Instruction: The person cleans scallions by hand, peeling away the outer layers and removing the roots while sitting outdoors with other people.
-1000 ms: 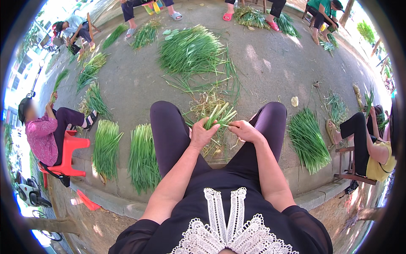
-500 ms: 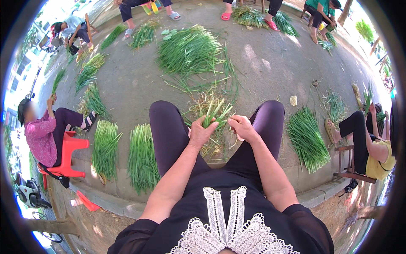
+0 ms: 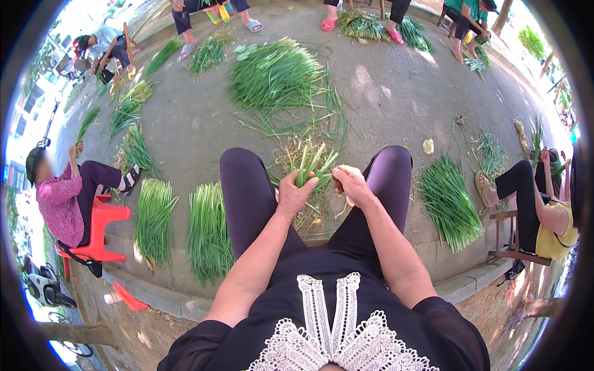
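Observation:
A small bunch of chives (image 3: 318, 162), green with pale ends pointing up and away from me, is gripped in my left hand (image 3: 293, 194) between my knees. Just right of the bunch, my right hand (image 3: 354, 185) has its fingers curled and pinched together. Whatever lies in that pinch is too small or hidden to make out. Below and beyond both hands, a heap of yellowish peelings and loose strands (image 3: 292, 153) covers the ground. Farther ahead lies a large pile of green chives (image 3: 275, 74).
Two chive bundles (image 3: 207, 232) lie left of my legs, and another bundle (image 3: 451, 204) lies on the right. A person on a red plastic stool (image 3: 108, 219) sits at left; another on a wooden chair (image 3: 513, 238) at right. More people sit at the far side.
My right hand has shifted very slightly beside the bunch, fingers still pinched. My left hand keeps its hold. At far left, the seated person's raised chives have tilted a little.

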